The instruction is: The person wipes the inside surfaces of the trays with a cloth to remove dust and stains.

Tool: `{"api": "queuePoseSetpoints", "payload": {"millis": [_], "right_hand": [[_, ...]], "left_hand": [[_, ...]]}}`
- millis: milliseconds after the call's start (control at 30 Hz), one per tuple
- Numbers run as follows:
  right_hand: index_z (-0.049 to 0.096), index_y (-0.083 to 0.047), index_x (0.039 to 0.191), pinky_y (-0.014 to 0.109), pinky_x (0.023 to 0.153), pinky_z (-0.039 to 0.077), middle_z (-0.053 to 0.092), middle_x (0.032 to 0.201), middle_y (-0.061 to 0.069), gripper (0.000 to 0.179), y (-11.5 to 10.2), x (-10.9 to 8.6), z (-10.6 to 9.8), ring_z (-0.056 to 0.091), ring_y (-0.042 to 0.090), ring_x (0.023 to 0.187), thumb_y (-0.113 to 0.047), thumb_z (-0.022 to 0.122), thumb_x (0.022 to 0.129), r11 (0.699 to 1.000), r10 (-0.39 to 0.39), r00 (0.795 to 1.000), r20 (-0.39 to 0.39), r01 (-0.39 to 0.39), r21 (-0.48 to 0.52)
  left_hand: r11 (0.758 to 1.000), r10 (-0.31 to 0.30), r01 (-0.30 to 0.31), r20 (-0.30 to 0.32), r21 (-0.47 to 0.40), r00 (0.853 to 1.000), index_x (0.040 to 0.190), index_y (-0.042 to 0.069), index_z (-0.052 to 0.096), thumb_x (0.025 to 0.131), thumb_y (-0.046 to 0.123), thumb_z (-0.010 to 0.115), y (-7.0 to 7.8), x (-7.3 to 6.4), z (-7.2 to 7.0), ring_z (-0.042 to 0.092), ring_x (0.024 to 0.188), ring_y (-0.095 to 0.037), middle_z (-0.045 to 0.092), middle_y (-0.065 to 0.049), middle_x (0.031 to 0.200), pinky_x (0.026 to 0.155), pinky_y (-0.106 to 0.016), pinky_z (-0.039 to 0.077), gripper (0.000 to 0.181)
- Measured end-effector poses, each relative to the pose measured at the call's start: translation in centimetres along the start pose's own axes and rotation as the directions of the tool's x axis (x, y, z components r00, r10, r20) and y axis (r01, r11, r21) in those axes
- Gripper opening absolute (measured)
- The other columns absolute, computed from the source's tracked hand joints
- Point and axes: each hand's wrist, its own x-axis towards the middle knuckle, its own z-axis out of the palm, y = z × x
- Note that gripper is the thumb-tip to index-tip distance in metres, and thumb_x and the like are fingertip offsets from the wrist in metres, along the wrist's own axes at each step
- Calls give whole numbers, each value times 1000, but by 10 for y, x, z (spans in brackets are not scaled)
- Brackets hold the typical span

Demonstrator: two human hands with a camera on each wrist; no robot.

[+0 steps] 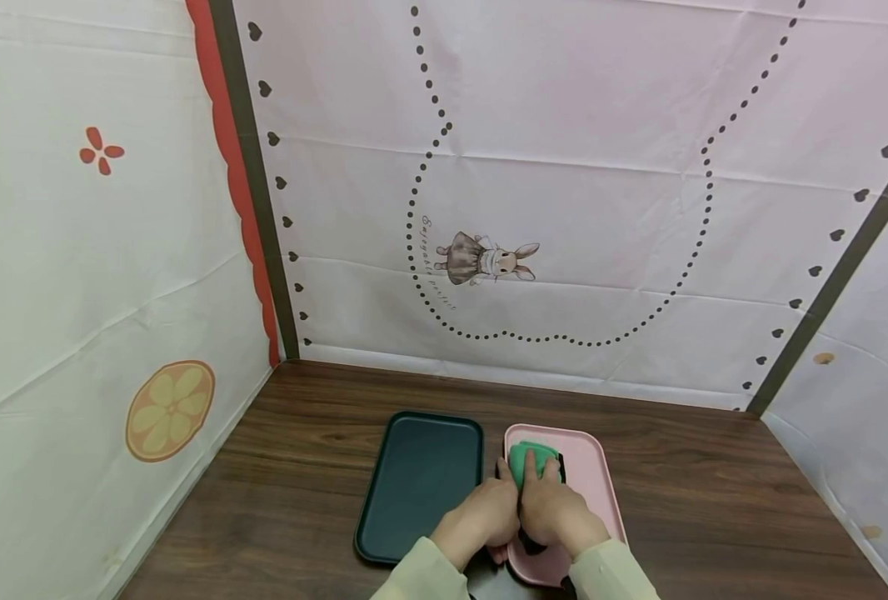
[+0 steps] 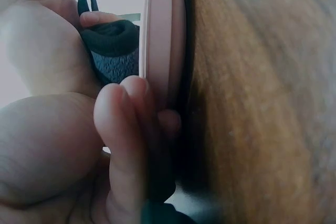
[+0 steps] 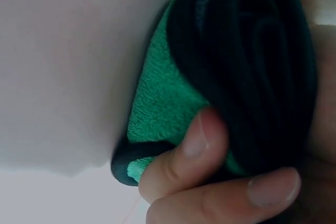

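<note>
A green towel [image 1: 531,461] with black edging lies bunched on a pink tray [image 1: 586,454]. My right hand [image 1: 552,508] grips it from above, and in the right wrist view its fingers curl against the layered dark edge of the towel [image 3: 168,85]. Close at its left, my left hand [image 1: 489,508] holds the near left side of the towel. In the left wrist view several left fingertips [image 2: 122,103] rest right at the rim of the pink tray [image 2: 159,35]. The dark side of the towel [image 2: 115,51], with a small loop, shows beyond them. Its underside is hidden.
A dark green tray [image 1: 425,483] lies just left of the pink one, on a brown wooden table [image 1: 714,500]. Printed cloth walls [image 1: 564,208] close off the back and both sides.
</note>
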Motion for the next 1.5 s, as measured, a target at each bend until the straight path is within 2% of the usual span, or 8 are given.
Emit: {"api": "queuePoseSetpoints", "payload": {"millis": [300, 600, 767, 1067, 1500], "right_hand": [[24, 5, 162, 53, 65, 56, 24, 157, 45, 74, -2, -10, 4, 62, 33, 68, -10, 58, 98, 1000, 3, 1000, -12, -3, 6], [27, 5, 161, 50, 57, 53, 31, 150, 45, 78, -3, -20, 11, 56, 29, 60, -7, 60, 91, 1000, 2, 999, -50, -2, 6], [28, 6, 160, 50, 55, 53, 34, 145, 44, 79, -2, -25, 14, 55, 27, 58, -7, 61, 89, 1000, -17, 996, -87, 17, -2], [29, 6, 160, 49, 51, 53, 37, 142, 42, 79, -1, -31, 20, 55, 26, 55, -9, 63, 90, 999, -29, 993, -112, 26, -30], [30, 3, 160, 52, 53, 54, 36, 145, 41, 78, 1, -36, 20, 56, 28, 58, -11, 63, 91, 999, -18, 993, -118, 12, -48]], "left_hand": [[1000, -4, 4, -4, 7, 1000, 160, -13, 14, 100, -3, 55, -1, 2, 1, 57, 31, -15, 61, -6, 43, 36, -29, 49, 74], [1000, -9, 9, 13, 11, 1000, 160, -13, 13, 103, 0, 53, -1, 1, -1, 57, 31, -14, 62, -7, 44, 36, -28, 49, 71], [1000, -6, 6, -5, 18, 1000, 160, -14, 14, 101, -1, 54, -1, 1, 1, 56, 31, -13, 60, -6, 43, 35, -28, 48, 72], [1000, -1, 1, -32, -3, 999, 158, -18, 14, 95, -3, 56, -3, 1, 2, 57, 31, -14, 59, -6, 42, 35, -28, 48, 77], [1000, -16, 16, -6, -20, 1000, 159, -16, 12, 94, -4, 57, -1, 3, 0, 57, 32, -14, 62, -7, 45, 36, -29, 49, 79]]}}
